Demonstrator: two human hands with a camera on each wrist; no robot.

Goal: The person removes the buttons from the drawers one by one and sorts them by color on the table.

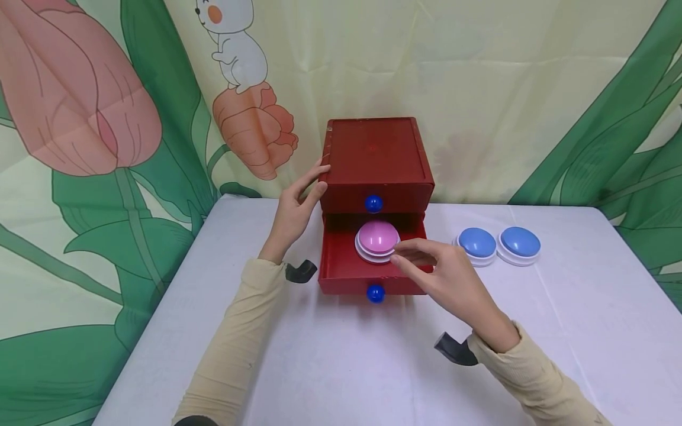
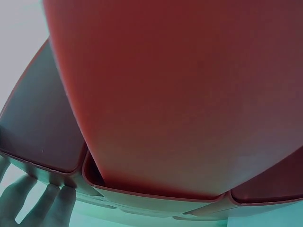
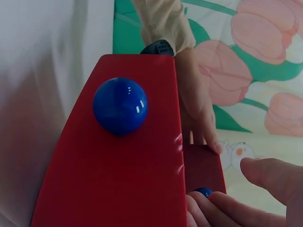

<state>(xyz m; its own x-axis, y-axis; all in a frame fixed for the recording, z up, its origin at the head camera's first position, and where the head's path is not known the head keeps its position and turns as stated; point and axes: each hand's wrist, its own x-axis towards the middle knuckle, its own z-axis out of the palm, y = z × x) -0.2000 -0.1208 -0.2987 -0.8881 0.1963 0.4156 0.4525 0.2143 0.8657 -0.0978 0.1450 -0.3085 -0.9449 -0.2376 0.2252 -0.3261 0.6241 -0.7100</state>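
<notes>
The pink button (image 1: 378, 236) sits inside the pulled-out lower drawer (image 1: 338, 260), and the right hand (image 1: 444, 272) is at the button's rim with bent fingers (I cannot tell if they pinch it). The left hand (image 1: 297, 207), fingers spread, touches the side of the red box (image 1: 373, 151); if this support is too light, bumping the drawer could make the box slide.
</notes>
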